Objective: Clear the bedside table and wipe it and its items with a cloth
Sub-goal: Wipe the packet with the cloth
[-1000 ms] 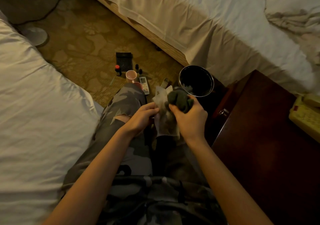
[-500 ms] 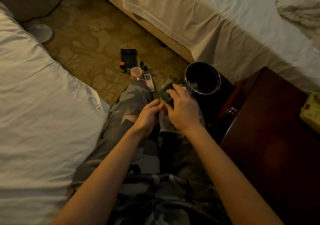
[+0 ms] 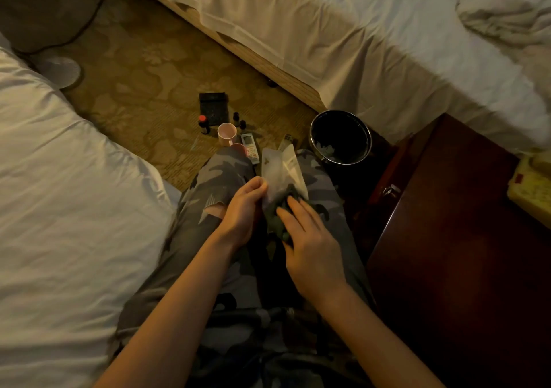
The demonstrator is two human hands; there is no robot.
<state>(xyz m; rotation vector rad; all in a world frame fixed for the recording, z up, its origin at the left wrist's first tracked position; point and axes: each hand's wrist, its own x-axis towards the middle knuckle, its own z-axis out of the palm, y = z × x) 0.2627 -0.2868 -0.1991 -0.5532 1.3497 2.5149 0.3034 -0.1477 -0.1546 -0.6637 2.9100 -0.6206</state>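
Hands (image 3: 310, 238) press cloth (image 3: 278, 214) against packet (image 3: 281, 168)

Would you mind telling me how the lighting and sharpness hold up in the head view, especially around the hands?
Head view: dim, warm light; the bedside table is nearly black, its grain lost. Head view: the right hand and dark cloth look slightly soft, and the left hand pinches a pale packet. Head view: wide-angle bending curves the bed edges, and the far corners blur.

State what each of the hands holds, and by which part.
The left hand pinches the pale packet at its left edge; the right hand presses the dark cloth onto it with straight fingers.
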